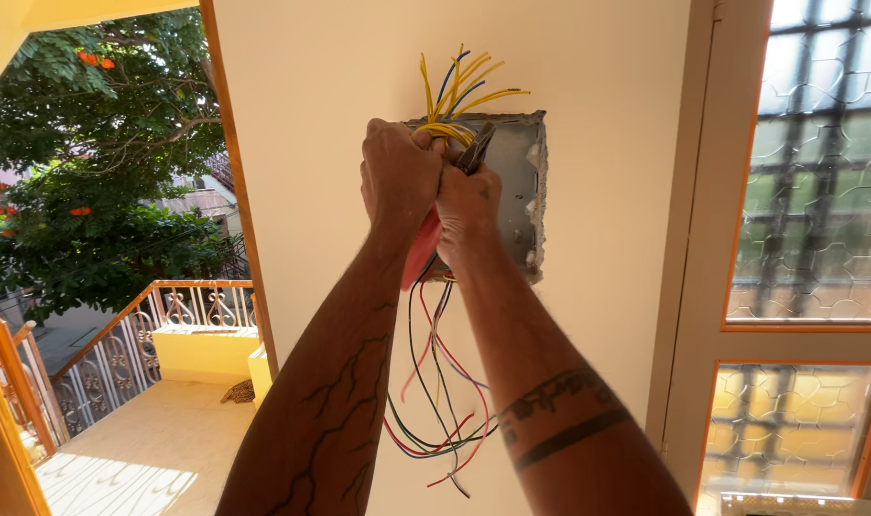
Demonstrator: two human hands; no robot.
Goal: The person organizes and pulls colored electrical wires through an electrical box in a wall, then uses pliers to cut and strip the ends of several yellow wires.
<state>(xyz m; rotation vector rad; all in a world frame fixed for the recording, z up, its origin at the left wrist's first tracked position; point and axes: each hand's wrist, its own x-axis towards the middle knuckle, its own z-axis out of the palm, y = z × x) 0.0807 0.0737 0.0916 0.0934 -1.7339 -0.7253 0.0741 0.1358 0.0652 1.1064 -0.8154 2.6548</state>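
Left hand [397,177] grips yellow wires [445,132]; right hand [466,205] squeezes red-handled pliers [426,239] at grey wall box [517,191].

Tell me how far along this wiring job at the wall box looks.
Done: the metal box sits set into the wall, with wires pulled through. In hand: the left hand grips the yellow wires while the right hand works red-handled pliers on them. Left: loose wires hang below, and no cover is on the box.
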